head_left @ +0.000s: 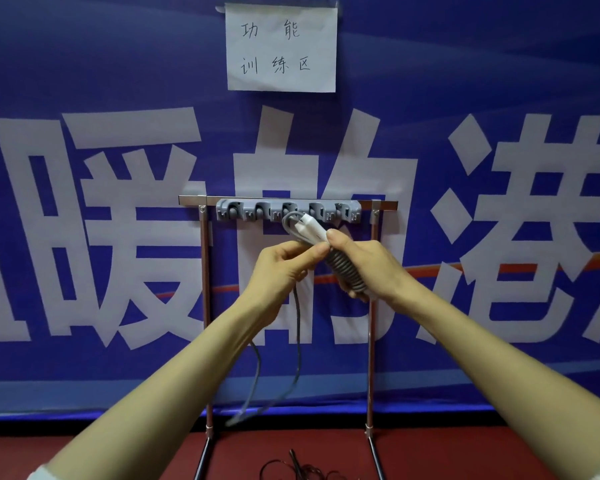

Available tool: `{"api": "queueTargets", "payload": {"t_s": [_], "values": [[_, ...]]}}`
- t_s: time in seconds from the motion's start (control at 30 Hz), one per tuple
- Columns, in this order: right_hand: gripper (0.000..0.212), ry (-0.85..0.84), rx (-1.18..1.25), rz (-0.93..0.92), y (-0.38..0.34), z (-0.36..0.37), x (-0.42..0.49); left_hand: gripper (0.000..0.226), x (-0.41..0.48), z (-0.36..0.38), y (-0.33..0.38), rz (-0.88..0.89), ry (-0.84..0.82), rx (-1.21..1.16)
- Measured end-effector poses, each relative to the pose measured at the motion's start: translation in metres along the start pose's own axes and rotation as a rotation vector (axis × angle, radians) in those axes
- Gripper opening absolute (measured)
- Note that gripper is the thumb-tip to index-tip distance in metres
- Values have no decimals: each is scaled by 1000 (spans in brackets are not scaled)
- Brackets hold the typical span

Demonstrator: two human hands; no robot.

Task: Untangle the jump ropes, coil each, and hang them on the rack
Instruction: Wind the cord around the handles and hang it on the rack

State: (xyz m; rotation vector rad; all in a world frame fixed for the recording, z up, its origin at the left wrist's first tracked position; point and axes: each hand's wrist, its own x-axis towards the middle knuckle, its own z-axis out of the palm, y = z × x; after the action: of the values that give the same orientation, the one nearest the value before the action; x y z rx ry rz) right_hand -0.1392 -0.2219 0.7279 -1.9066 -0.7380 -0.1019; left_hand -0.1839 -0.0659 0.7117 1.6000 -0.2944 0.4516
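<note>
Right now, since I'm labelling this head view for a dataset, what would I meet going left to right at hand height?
left post of the rack → left hand → coiled grey jump rope → right hand. The right post overlaps the right hand, so it is left out.

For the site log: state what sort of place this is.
Probably a makeshift gym or exercise-training corner. A handwritten paper sign reads "functional training area", a hook rack stands before a blue banner, and the left hand and right hand hold a grey jump rope.
</note>
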Motion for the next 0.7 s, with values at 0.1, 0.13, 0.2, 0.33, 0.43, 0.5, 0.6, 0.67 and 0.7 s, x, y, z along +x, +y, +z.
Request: {"api": "queueTargets", "payload": {"t_s": [0.1,0.13,0.2,0.33,0.43,0.5,0.6,0.67,0.7], "values": [[81,-38,107,74,2,-2,-2,19,0,-2,-1,12,-19,57],[82,-26,105,80,2,-3,-2,19,1,-3,1,6,-63,89],[82,7,81,79,4,-6,-2,22,2,-9,4,-64,-199,113],[75,26,19,94,8,-7,-5,34,2,-25,13,-152,-353,222],[79,19,18,117,7,-5,-8,33,1,-30,15,-24,-320,414],[80,-23,71,136,5,-5,-9,35,0,-32,15,9,-301,424],[72,-140,171,143,0,-5,-12,48,0,-32,8,56,-262,366],[68,-233,238,138,-2,-4,-14,42,-1,-33,4,106,-264,329],[67,-283,287,142,-3,-4,-16,32,-2,-33,3,133,-293,302]]}}
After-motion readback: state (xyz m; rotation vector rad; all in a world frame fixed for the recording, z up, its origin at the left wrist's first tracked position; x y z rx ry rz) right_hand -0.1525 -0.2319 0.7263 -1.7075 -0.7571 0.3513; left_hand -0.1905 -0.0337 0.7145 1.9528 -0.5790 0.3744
